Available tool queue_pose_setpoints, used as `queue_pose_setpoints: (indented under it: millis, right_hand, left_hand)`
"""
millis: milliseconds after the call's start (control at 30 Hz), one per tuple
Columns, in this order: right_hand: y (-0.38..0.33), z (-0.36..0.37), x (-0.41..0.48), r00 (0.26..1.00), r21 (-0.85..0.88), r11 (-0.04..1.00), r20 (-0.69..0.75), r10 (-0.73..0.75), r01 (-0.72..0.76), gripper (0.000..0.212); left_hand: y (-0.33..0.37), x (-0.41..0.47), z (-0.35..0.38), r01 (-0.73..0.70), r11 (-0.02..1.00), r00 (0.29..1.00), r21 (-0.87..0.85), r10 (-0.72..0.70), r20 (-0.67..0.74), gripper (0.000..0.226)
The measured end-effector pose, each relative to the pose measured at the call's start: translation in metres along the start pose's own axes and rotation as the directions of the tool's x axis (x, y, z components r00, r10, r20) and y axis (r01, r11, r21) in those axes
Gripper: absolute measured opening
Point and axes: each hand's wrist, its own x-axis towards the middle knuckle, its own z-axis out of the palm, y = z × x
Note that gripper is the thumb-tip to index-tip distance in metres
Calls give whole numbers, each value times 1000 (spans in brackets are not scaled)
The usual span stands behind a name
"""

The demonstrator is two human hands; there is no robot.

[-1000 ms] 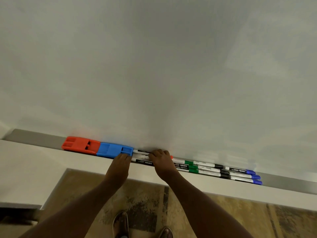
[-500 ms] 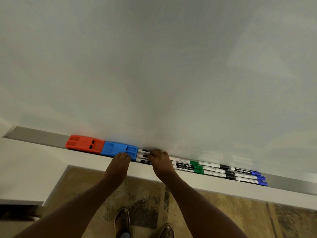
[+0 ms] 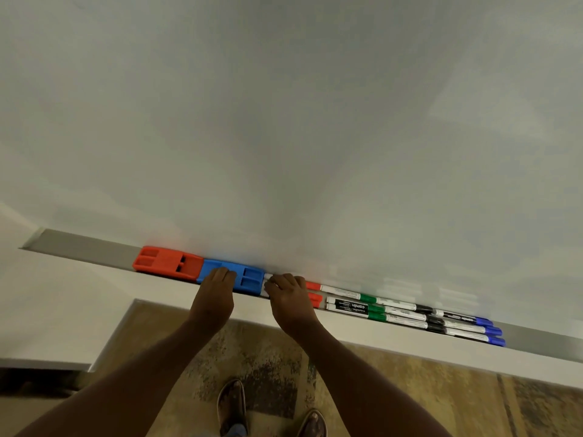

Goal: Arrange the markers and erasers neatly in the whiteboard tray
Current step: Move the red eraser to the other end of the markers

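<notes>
Left fingers (image 3: 222,274): extended, lying flat on the top of the blue eraser (image 3: 249,279); pressing on it, not wrapped around it.
Left hand (image 3: 214,298): palm down, over the tray's front edge, wrist below the tray.
Right fingers (image 3: 284,280): curled down over the left ends of the markers nearest the blue eraser; whether they pinch a marker or only press on it cannot be told.
Right hand (image 3: 291,302): covers the barrels of the red-capped markers (image 3: 314,293); only their red caps show to its right.
Blue eraser: lies in the whiteboard tray (image 3: 79,247), right end just beside the marker ends under the right hand.
Red eraser (image 3: 167,263): in the tray, butted end to end against the blue eraser's left side.
Green-capped markers (image 3: 375,309): lie parallel in the tray, right of the red caps; white barrels, one label reads "camlin".
Black-capped markers (image 3: 433,320): follow in line further right.
Blue-capped markers (image 3: 492,331): last in the rows, three caps stacked front to back.
Whiteboard (image 3: 284,121): blank surface above the tray.
Floor (image 3: 410,389): patterned, two shoes (image 3: 233,405) visible below.
</notes>
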Motion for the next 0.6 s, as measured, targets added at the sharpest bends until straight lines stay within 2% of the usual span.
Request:
queue_pose_setpoints:
  millis: [133, 233, 467, 600]
  right_hand:
    - [-20, 0, 18, 999, 22, 998, -16, -50, 50, 22]
    - [-34, 2, 34, 998, 37, 997, -6, -62, 62, 21]
    - [-69, 13, 69, 997, 39, 997, 40, -67, 65, 18]
    - [-89, 23, 84, 994, -3, 996, 68, -83, 84, 10]
  left_hand:
    - [-18, 1, -5, 43, 998, 998, 38, -41, -39, 28]
    - [-34, 2, -7, 18, 998, 998, 60, -14, -69, 37]
    - [-67, 9, -19, 31, 994, 981, 100, -11, -195, 33]
    - [-98, 16, -31, 129, 976, 979, 177, -98, -177, 24]
